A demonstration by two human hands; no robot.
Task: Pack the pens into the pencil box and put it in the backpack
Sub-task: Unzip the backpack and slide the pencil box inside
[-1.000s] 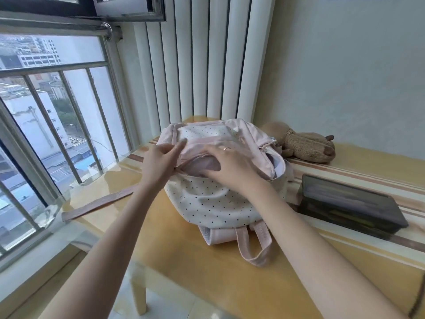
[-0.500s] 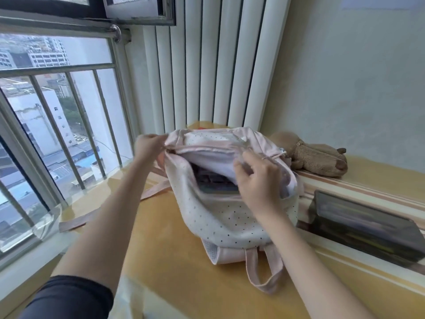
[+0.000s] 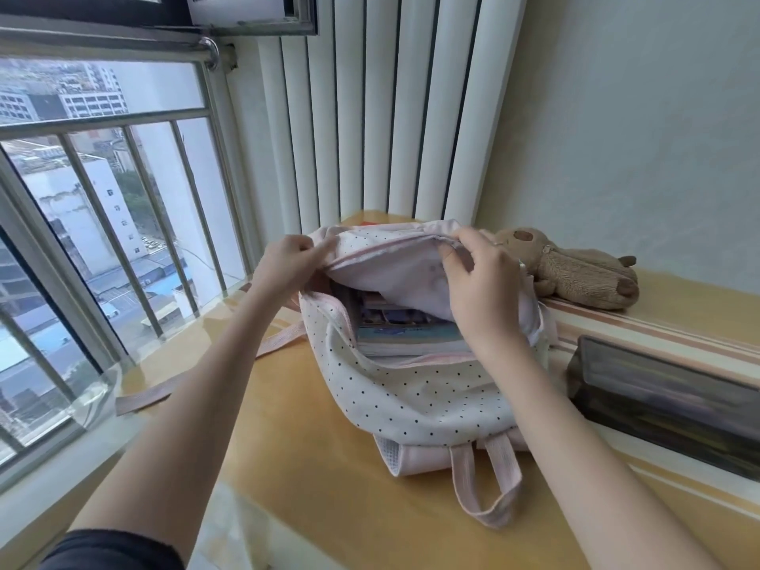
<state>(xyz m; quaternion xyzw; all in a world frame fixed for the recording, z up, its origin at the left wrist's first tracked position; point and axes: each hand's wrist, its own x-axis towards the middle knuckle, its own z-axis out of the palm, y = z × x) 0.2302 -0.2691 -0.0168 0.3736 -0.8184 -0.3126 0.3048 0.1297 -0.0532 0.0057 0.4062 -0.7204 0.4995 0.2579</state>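
Yellow wood surface (image 3: 329, 508) carries everything: backpack (image 3: 415, 397) in the middle, pencil box (image 3: 666, 401) well apart to its right on the striped ledge, plush toy (image 3: 575, 273) behind that. Box is not in the bag yet; lid looks shut, so I judge the pens are already inside, can't confirm through the dark plastic.

Backpack mouth is held open. My left hand (image 3: 288, 261) is pinched on the far-left rim, my right hand (image 3: 477, 281) is clamped on the upper flap, pulling it back. Both grips closed on fabric, nothing else held.

Risks:
- Fetching the box needs a hand off the bag. Let go with the right and the flap likely sags over the opening.
- Books (image 3: 407, 327) fill most of the visible cavity. Box is long; it may jam on their top edges or snag the zipper edge.
- Bag lies slumped; pushing hard could slide it toward the window side.
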